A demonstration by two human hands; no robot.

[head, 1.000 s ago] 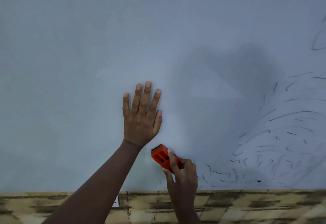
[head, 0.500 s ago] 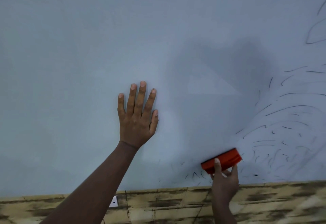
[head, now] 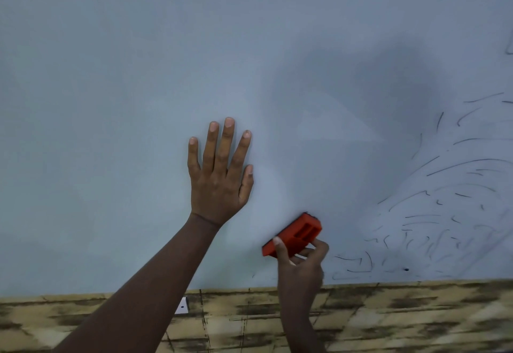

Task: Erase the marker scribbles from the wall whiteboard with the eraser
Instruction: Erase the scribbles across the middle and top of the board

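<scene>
The small orange plastic block eraser [head: 293, 234] looks light and rigid, best pinched by its long edges, as the right hand [head: 301, 265] does, left of the black scribbles [head: 433, 213]; left hand [head: 219, 183] lies flat on the pale whiteboard [head: 138, 102].

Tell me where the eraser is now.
Head view: the eraser is low on the whiteboard, held by the right hand, right of the flat left hand, left of the scribbles.

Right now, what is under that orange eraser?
The whiteboard, which the orange eraser held by the right hand lies against. Any marks beneath it are covered.
</scene>
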